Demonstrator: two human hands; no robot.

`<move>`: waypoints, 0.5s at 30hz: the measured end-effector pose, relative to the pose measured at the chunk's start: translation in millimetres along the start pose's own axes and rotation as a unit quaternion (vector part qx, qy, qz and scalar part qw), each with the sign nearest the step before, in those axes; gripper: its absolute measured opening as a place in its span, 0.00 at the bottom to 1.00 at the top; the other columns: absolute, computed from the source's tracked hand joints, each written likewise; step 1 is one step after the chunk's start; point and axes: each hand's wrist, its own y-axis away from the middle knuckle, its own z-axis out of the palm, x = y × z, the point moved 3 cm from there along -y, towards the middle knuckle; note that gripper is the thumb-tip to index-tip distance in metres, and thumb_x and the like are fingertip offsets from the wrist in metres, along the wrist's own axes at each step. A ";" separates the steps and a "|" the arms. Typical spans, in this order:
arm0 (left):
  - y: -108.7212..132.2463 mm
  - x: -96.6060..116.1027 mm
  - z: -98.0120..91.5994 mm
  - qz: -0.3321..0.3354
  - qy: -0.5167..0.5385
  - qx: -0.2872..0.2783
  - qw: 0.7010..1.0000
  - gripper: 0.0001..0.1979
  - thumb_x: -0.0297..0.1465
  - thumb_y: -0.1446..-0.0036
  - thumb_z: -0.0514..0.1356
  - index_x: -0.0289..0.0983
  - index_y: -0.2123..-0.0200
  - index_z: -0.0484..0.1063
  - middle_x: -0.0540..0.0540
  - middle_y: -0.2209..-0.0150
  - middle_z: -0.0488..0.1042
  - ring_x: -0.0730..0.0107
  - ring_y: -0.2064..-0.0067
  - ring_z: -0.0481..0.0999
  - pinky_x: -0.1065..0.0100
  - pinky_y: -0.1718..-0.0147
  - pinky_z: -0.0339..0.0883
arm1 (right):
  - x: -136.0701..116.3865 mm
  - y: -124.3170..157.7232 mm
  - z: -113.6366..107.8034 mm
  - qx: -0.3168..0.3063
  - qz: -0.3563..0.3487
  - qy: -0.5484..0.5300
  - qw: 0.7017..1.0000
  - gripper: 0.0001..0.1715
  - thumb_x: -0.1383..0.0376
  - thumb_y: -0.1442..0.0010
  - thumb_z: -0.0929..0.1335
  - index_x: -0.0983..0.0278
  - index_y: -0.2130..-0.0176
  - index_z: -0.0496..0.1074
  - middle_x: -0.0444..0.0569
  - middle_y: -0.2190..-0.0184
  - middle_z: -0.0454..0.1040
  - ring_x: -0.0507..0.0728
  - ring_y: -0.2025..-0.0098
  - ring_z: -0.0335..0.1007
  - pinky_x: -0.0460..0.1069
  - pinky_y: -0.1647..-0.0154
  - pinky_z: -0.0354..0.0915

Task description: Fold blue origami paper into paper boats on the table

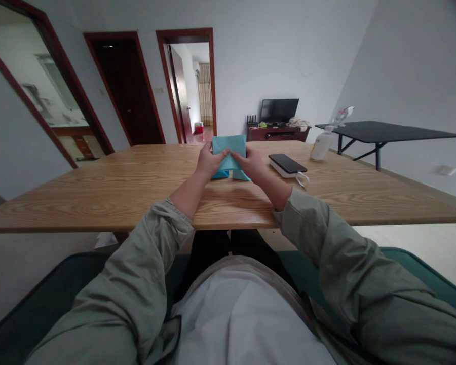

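Observation:
A folded sheet of teal paper (228, 148) stands tilted up from the wooden table (137, 195), its lower flaps resting near the table surface. My left hand (212, 161) pinches its left side, and my right hand (252, 163) grips its lower right side. The fingers hide part of the folds. To the right of my right hand, a black smartphone (288, 163) lies on a white flat device (280, 171) with a white cable loop (302, 178).
A plastic bottle (321, 145) stands near the table's far right edge. Beyond it are a black side table (383, 132) and a TV (279, 111) on a dark cabinet (277, 134). Doorways line the back wall. My knees lie beneath the table's near edge.

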 end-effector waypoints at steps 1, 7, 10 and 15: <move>-0.3 -0.9 0.1 0.002 -0.003 -0.001 1.000 0.24 0.38 0.55 0.70 0.34 0.56 0.71 0.42 0.62 0.78 0.61 0.62 0.79 0.60 0.60 0.76 | 0.7 -0.6 -0.6 0.001 -0.003 0.016 1.000 0.29 0.47 0.47 0.71 0.67 0.57 0.76 0.50 0.62 0.80 0.60 0.61 0.74 0.53 0.61 0.72; -3.3 -3.6 -2.3 0.015 -0.026 0.016 0.999 0.19 0.37 0.50 0.67 0.34 0.57 0.73 0.43 0.63 0.78 0.64 0.63 0.79 0.62 0.61 0.76 | 3.4 -4.3 -11.2 0.082 -0.052 0.163 0.982 0.28 0.51 0.40 0.65 0.67 0.48 0.71 0.53 0.62 0.77 0.59 0.62 0.72 0.54 0.61 0.71; -6.6 -5.3 -7.2 0.026 -0.052 0.058 0.997 0.17 0.36 0.48 0.66 0.35 0.57 0.73 0.44 0.64 0.77 0.64 0.62 0.78 0.61 0.59 0.75 | -9.3 1.9 -10.3 0.103 -0.156 0.265 0.946 0.35 0.53 0.41 0.67 0.63 0.38 0.63 0.59 0.46 0.71 0.64 0.48 0.69 0.60 0.49 0.68; -9.6 -5.8 -6.5 0.025 -0.034 0.062 0.997 0.17 0.40 0.45 0.64 0.36 0.56 0.72 0.45 0.63 0.77 0.66 0.62 0.78 0.63 0.59 0.75 | -20.5 15.4 9.6 -0.010 -0.222 0.354 0.909 0.40 0.54 0.44 0.70 0.58 0.36 0.62 0.57 0.33 0.56 0.70 0.34 0.54 0.67 0.37 0.56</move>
